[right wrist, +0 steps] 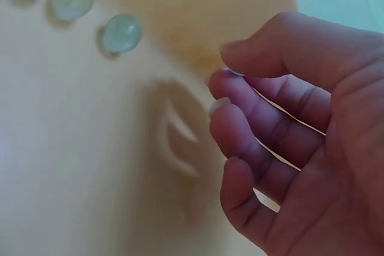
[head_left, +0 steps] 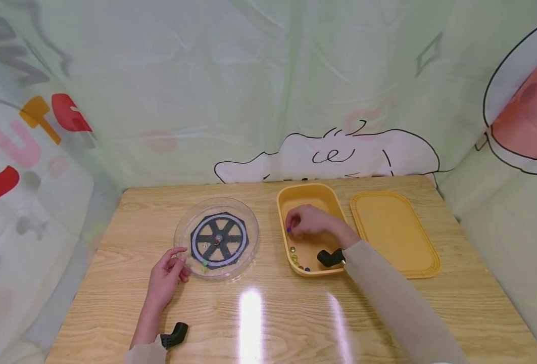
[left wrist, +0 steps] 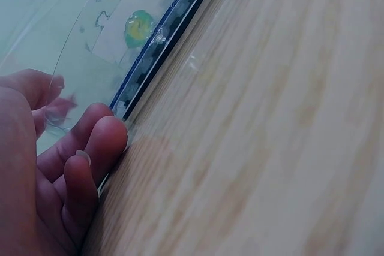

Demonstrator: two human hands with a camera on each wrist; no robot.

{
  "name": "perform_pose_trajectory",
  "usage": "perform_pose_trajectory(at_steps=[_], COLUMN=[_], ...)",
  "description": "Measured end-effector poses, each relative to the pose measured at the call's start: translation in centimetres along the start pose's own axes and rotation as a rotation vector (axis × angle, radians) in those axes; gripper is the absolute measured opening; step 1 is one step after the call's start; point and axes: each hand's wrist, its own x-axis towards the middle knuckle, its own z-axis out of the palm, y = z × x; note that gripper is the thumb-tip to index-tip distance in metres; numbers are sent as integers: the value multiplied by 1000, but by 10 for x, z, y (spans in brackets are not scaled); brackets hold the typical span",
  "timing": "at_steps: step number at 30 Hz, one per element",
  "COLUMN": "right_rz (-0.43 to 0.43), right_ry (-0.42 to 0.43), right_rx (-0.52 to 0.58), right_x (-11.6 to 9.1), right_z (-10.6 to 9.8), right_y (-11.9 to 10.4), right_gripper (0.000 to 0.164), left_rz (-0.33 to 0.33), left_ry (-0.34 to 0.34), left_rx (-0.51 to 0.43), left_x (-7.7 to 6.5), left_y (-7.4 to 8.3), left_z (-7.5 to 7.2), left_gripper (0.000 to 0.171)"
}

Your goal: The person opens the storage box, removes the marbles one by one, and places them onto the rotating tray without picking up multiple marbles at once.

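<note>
Nearest now, well in front & left of the yellow tub (head_left: pixel 315 194): black wrist cam (head_left: pixel 174 335) by a beige cuff (head_left: pixel 146 353). Next in, also left of tub, L hand (head_left: pixel 164 277), fingers curled abt the rim of a clear round dish (head_left: pixel 254 225), gripping it, can't tell how firmly. Dish sits near tub's left side, not touching; green marble (head_left: pixel 204 264) in its near part, black spoked wheel shape (head_left: pixel 233 238) showing thru the plastic, can't tell if in or under.

Into the tub, near end: blue marble (head_left: pixel 307 269), then a yellow-green marble (head_left: pixel 294 258) & a clear marble (head_left: pixel 292 249) along its left wall. And here's R hand (head_left: pixel 311 220), inside tub, thumb & fingertips together, pinching a dark-blue marble (head_left: pixel 289 229) by that wall; it's hidden in R wrist view. Right of tub, close by: flat yellow lid (head_left: pixel 393 235). Far side, behind tub: pale green backdrop (head_left: pixel 195 101) w/ a black-outlined cartoon figure (head_left: pixel 363 151).
</note>
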Motion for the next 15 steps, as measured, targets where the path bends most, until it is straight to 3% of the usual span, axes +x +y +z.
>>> perform_pose_trajectory(at_steps=[15], right_rz=[-98], right_ry=[140], right_rx=[80], right_x=[-14], right_z=[-11], right_y=[-15], right_gripper=[13], left_rz=[-21], left_ry=[0], left_rx=[23], left_x=[-2], left_y=[3], left_z=[0], left_gripper=[24])
